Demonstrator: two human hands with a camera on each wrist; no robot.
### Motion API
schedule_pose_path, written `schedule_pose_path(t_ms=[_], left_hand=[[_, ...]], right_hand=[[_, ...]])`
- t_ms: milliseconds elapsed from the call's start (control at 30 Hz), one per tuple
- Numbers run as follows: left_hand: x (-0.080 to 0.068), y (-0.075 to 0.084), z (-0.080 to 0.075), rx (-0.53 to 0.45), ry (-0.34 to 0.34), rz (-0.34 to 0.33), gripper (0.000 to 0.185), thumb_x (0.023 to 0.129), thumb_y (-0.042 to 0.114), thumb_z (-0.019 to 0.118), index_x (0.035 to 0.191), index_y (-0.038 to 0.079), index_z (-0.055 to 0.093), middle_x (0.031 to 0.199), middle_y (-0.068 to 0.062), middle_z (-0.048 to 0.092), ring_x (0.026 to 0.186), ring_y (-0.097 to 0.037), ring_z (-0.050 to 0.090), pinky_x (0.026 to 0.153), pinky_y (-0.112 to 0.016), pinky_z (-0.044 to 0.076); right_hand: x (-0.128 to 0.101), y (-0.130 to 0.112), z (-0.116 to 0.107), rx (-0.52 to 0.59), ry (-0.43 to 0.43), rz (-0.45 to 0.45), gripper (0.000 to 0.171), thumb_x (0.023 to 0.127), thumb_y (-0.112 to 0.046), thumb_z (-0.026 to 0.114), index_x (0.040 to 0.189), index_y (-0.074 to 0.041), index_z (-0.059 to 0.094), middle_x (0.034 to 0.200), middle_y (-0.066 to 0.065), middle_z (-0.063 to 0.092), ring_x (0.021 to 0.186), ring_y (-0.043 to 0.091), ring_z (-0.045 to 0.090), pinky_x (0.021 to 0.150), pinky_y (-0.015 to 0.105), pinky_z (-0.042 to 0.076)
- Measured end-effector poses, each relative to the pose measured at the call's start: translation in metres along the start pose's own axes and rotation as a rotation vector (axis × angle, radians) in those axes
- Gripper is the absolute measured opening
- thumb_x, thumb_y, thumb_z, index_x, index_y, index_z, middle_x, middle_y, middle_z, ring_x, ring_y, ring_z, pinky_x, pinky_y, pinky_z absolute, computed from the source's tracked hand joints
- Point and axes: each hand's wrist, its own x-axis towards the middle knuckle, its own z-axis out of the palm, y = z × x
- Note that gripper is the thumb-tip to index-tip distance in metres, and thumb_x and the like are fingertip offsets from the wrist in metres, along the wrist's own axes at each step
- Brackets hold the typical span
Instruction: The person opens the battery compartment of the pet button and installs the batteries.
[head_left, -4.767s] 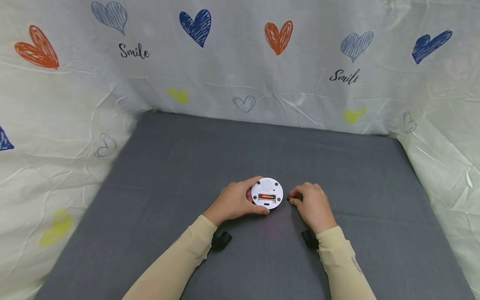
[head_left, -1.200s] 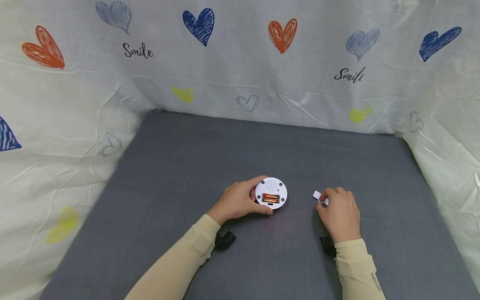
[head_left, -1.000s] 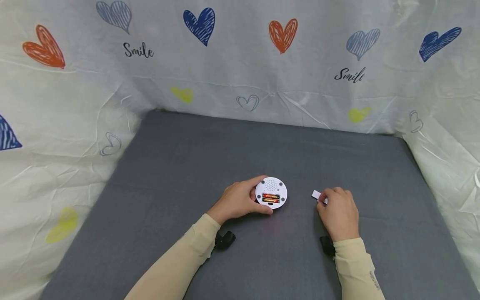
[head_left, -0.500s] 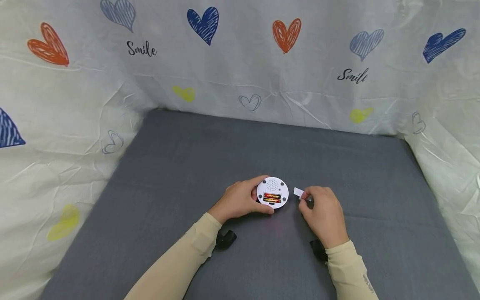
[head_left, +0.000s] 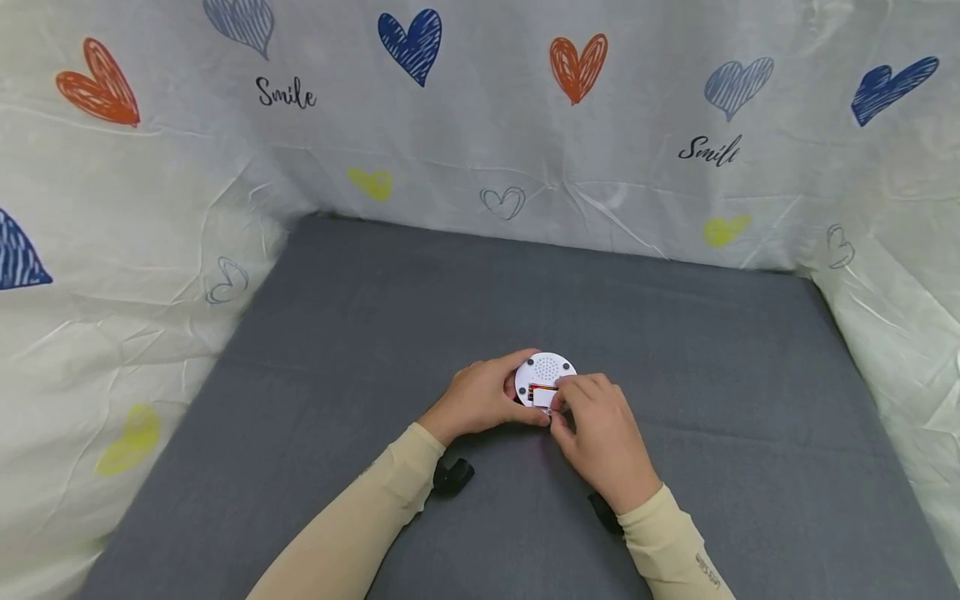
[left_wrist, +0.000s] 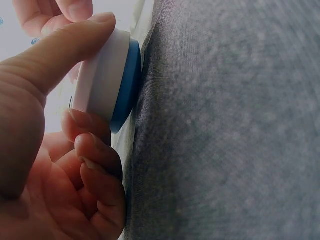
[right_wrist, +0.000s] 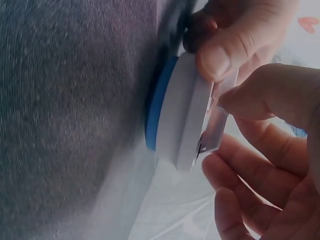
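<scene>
A round white battery-powered device [head_left: 545, 367] with small dark feet and a patch of speaker holes faces up in the head view. Its far side is blue, as both wrist views show. My left hand [head_left: 480, 402] grips its left rim between thumb and fingers. Batteries [head_left: 532, 392] show red in the open compartment, mostly hidden. Over them my right hand [head_left: 603, 429] pinches a white battery cover [head_left: 543, 397], which lies slightly tilted across the compartment. In the right wrist view the cover [right_wrist: 216, 127] stands a little proud of the white face.
Dark grey cloth [head_left: 420, 300] covers the table under both hands. A white sheet [head_left: 637, 142] printed with hearts and "Smile" hangs behind it and at both sides. A black wrist camera [head_left: 453, 477] sits on the left wrist.
Earlier my right hand held a battery beside the device, with one battery inside. Two batteries then lay in the compartment. The right hand has since brought the white cover leftward onto it.
</scene>
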Motion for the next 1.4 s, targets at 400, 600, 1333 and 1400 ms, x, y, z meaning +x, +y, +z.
schedule_pose_path(t_ms=[400,600,1333,1400], left_hand=[[-0.0010,-0.0004,-0.0010,0.025,-0.002,0.000,0.095,0.079,0.057,0.094,0.161,0.032,0.052,0.081,0.008,0.063,0.077,-0.013,0.055,0.073,-0.035,0.040],[-0.0002,-0.0010,-0.0003,0.031,-0.006,0.005,0.094,0.079,0.056,0.094,0.161,0.033,0.052,0.081,0.008,0.062,0.076,-0.013,0.054,0.073,-0.036,0.039],[0.0021,0.0003,0.0004,0.049,-0.009,-0.006,0.097,0.078,0.059,0.094,0.162,0.033,0.051,0.084,0.010,0.066,0.079,-0.015,0.057,0.075,-0.036,0.041],[0.0020,0.0007,0.0002,0.050,-0.008,-0.007,0.097,0.078,0.059,0.094,0.162,0.032,0.051,0.084,0.009,0.066,0.079,-0.015,0.057,0.074,-0.036,0.041]], right_hand=[[0.0015,-0.0053,0.0075,-0.003,-0.007,0.033,0.016,0.087,-0.008,0.089,0.089,-0.011,0.074,0.117,0.009,0.077,0.108,0.029,0.068,0.087,0.046,0.053],[0.0013,-0.0053,0.0094,0.007,0.005,0.037,0.015,0.088,-0.008,0.088,0.089,-0.011,0.074,0.118,0.010,0.077,0.109,0.030,0.068,0.087,0.046,0.053],[0.0004,0.0004,0.0100,-0.005,0.005,0.012,0.014,0.091,-0.008,0.087,0.093,-0.012,0.074,0.119,0.009,0.076,0.110,0.030,0.068,0.086,0.046,0.052],[0.0006,0.0014,0.0104,-0.001,0.006,0.008,0.013,0.091,-0.009,0.086,0.096,-0.012,0.074,0.118,0.007,0.076,0.108,0.029,0.068,0.085,0.046,0.052]])
